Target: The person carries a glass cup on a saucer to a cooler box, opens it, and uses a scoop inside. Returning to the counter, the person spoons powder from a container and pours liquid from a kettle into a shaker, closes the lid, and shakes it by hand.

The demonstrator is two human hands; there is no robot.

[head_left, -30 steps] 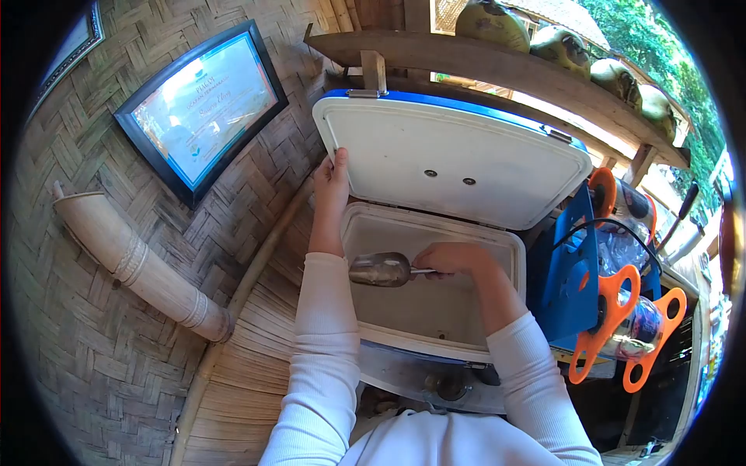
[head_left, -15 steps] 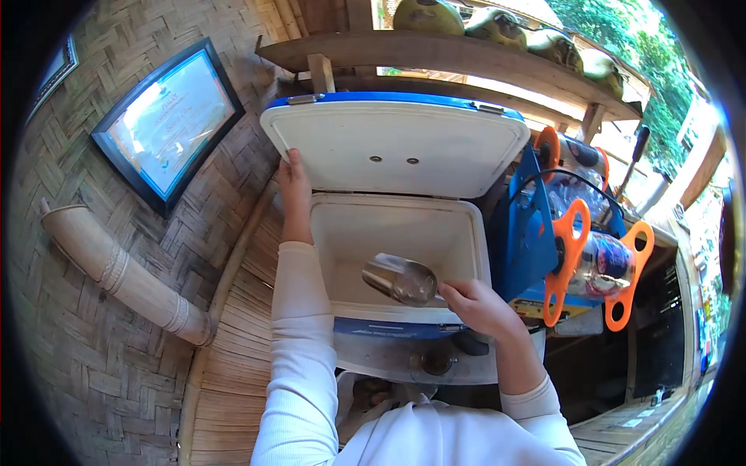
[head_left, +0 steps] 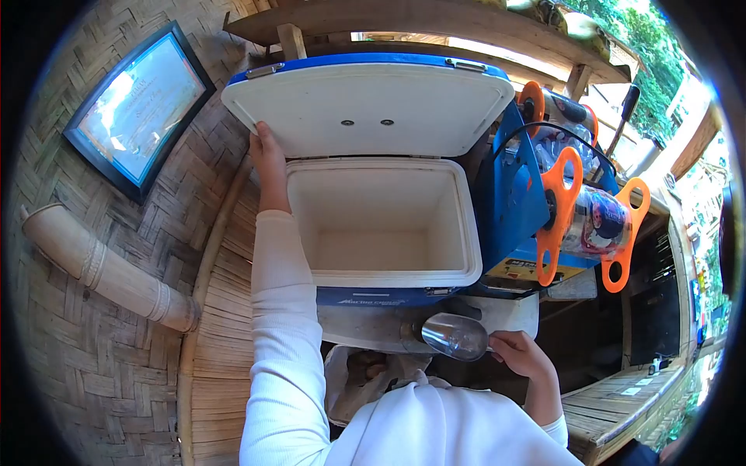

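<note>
My left hand grips the left edge of the raised white lid of a blue and white cooler. The cooler stands open and its white inside shows bare walls and floor. In my right hand is the handle of a clear scoop, held in front of the cooler above a pale ledge. Something clear seems to lie in the scoop; I cannot make out what.
Right of the cooler stands a blue device with orange handles. A wooden shelf runs behind. A framed certificate and a bamboo tube are on the woven left wall. A plastic bag sits below the ledge.
My right hand has moved the scoop from over the cooler's opening toward me, out in front of the cooler. The view has shifted, and my left hand still holds the lid.
</note>
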